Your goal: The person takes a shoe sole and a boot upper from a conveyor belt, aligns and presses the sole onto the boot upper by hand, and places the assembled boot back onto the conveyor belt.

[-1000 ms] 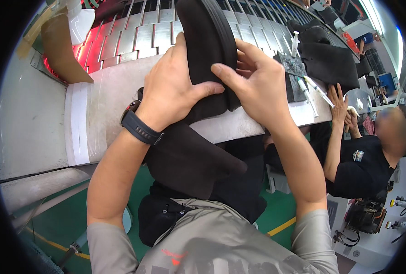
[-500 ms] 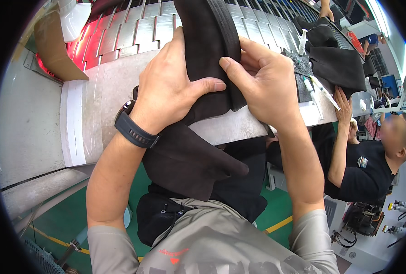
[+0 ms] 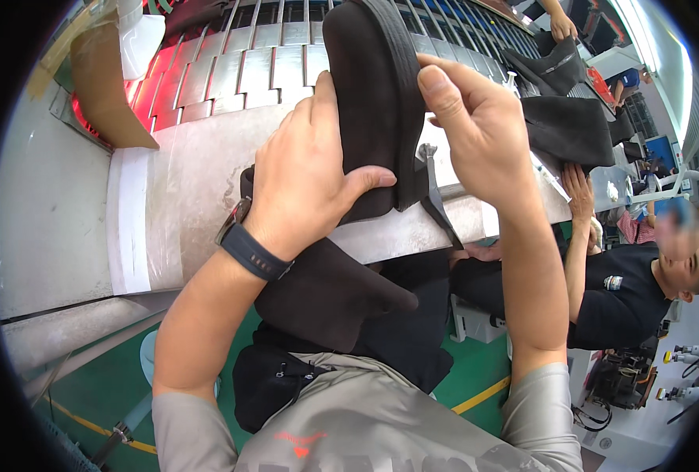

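Observation:
A black boot [image 3: 365, 102] is held up over the edge of the worktable, its foot part raised and its ribbed sole edge along the right side. Its soft shaft [image 3: 326, 295] hangs down toward my lap. My left hand [image 3: 306, 165] is closed round the boot, thumb across the front and fingers behind. My right hand [image 3: 479, 118] is beside the sole edge, thumb and forefinger brought together in a pinch, fingertips at or very near the edge. Anything between them is too small to make out. Below it, a thin dark tool [image 3: 441, 216] lies at the table edge.
Beyond the table [image 3: 200, 181] runs a slatted metal conveyor [image 3: 247, 67], lit red at left beside a cardboard sheet [image 3: 107, 79]. To the right, a co-worker [image 3: 625, 291] sits with a hand by another black boot [image 3: 570, 130]. A further boot [image 3: 550, 67] lies beyond.
My right thumb has come off the boot's sole edge, and the right hand has moved up and right. My left hand and the boot have shifted slightly right. The dark tool has come into view.

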Demonstrator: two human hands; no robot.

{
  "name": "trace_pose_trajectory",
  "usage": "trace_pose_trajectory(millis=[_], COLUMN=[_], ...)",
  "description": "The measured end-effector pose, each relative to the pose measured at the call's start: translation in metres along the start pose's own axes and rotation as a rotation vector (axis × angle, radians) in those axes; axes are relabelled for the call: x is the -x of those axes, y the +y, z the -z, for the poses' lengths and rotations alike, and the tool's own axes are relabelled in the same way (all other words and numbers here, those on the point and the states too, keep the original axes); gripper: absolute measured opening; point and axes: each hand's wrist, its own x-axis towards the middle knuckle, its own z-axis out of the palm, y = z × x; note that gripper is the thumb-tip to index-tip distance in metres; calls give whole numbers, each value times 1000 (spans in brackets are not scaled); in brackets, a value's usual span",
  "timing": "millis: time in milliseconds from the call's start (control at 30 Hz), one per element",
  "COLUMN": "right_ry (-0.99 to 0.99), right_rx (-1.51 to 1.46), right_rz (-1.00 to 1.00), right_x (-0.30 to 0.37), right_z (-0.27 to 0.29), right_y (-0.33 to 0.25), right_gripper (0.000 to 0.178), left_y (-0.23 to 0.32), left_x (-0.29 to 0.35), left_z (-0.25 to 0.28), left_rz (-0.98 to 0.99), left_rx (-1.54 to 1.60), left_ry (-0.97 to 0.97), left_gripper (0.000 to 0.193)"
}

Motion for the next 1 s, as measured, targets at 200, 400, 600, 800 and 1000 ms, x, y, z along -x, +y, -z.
trace_pose_trajectory(millis=[200, 400, 600, 800, 1000], right_ry=[-48, -246, -293, -188, -166], right_rx=[434, 56, 81, 261, 409], right_rz=[163, 61, 95, 186, 206], right_x=[-5, -38, -39, -31, -32], right_z=[-5, 16, 19, 14, 25], right_y=[-12, -1, -3, -6, -24], right_gripper=[46, 71, 74, 62, 63], left_y=[-1, 7, 5, 9, 19], left_x=[7, 13, 15, 15, 13], left_z=[-5, -6, -7, -10, -11], left_rz=[-94, -161, -171, -168, -162], left_rx=[-39, -88, -87, -82, -134], left_ry=[86, 146, 168, 175, 197], left_gripper=[119, 118, 117, 114, 116])
